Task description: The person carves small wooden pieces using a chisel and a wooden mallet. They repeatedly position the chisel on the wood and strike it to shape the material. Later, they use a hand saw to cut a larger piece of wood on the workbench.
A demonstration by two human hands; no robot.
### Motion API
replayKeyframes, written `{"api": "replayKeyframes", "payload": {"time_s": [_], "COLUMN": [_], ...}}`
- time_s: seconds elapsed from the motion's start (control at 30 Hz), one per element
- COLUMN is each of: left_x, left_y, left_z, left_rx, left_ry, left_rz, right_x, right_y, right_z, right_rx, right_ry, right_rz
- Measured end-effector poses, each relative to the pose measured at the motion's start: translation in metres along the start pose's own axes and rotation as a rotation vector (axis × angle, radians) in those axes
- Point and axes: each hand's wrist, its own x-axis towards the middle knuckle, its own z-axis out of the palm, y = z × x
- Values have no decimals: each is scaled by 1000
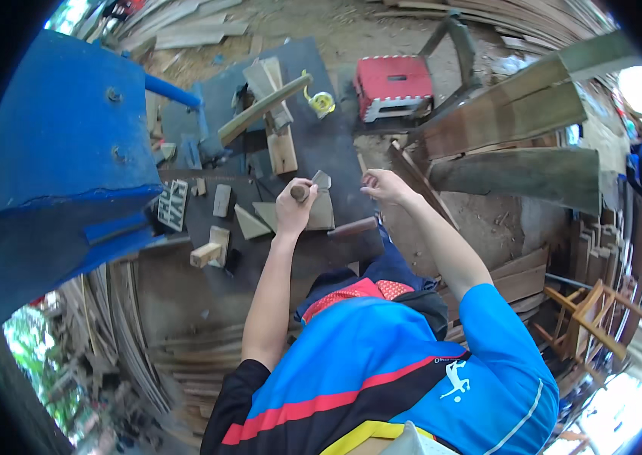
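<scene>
A round wooden handle (299, 192) is grasped in the left hand (295, 203), which is held over the right half of the dark table (207, 214), nearer its near edge than its far edge. The handle's end is turned up; what lies below it is largely hidden by the fist. The right hand (386, 186) is raised by the table's right edge with its fingers curled; whether anything is pinched there cannot be told. Just beside the left hand, a flat wooden board (322, 212) is seen, with a brown cylinder (353, 227) near it toward the near right corner. Triangular wood pieces (249, 223) are laid left of the left hand, and a small block (222, 200) is placed beyond them. A pale cut-out plate (174, 205) is set toward the left edge, near a blue machine (70, 129). Toward the far edge, a long wooden stick (266, 108) is laid across other wood, with a yellow tape measure (322, 104) beside it. A red stool (394, 82) is placed past the right edge.
</scene>
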Motion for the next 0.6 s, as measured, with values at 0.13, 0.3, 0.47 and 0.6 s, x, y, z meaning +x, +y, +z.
{"api": "replayKeyframes", "payload": {"time_s": [0.13,0.3,0.47,0.6], "left_x": [-8,-3,5,4], "left_y": [23,30,38,46], "left_z": [6,17,20,30], "left_rx": [45,-19,-43,-36], "left_ry": [61,98,89,28], "left_rz": [-133,-161,-130,-47], "right_x": [9,54,145,193], "right_y": [-19,-15,-78,-148], "right_z": [31,31,-33,-79], "right_rx": [-45,15,-157,-408], "right_ry": [-221,-32,431,593], "right_rz": [-124,-159,-433,-673]}}
